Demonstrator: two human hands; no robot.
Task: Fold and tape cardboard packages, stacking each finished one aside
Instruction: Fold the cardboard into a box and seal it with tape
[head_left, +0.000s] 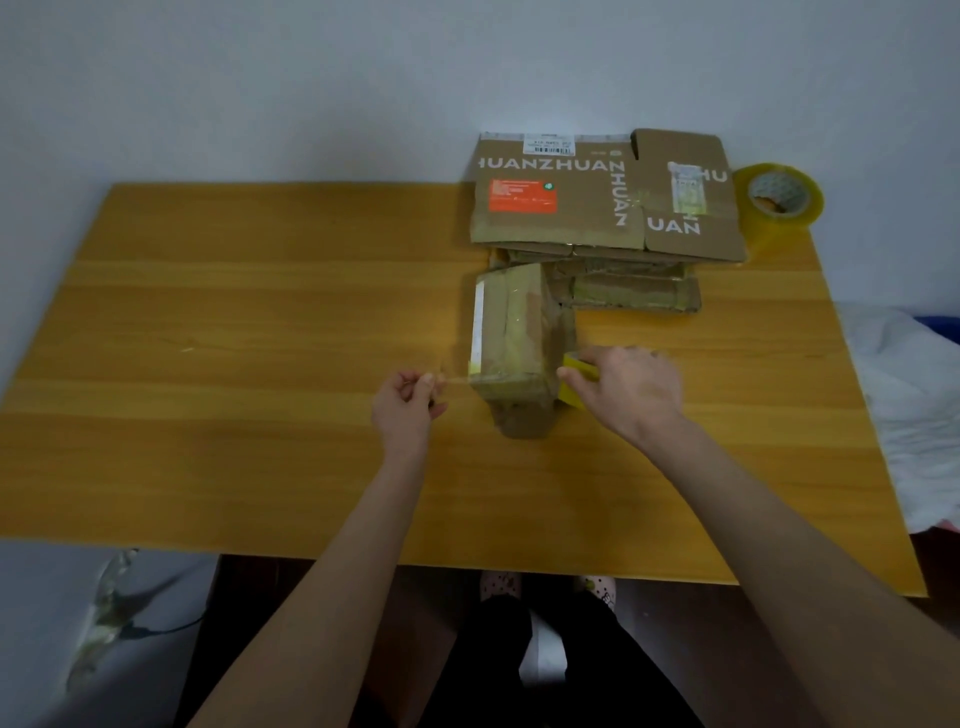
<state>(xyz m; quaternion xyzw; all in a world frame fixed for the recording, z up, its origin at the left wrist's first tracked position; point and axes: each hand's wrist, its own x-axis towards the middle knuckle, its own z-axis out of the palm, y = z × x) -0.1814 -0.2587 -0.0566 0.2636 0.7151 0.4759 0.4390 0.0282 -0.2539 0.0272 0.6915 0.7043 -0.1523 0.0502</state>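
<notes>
- your left hand (408, 402) pinches the free end of a clear tape strip (454, 378) between thumb and fingers, just left of the cardboard package (519, 332).
- your right hand (631, 387) has its fingers curled round a small yellow tape roll (574, 382), just beside the package's right side.
- the package lies on the counter (260, 338), just in front of a stack of cardboard (597, 208).
- a larger tape roll (784, 200) stands right of that stack.

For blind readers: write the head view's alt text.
A person's left hand pinches a tape end while the right hand holds a yellow tape roll beside a folded cardboard package on a table. Behind lie flattened boxes and a larger tape roll.
</notes>
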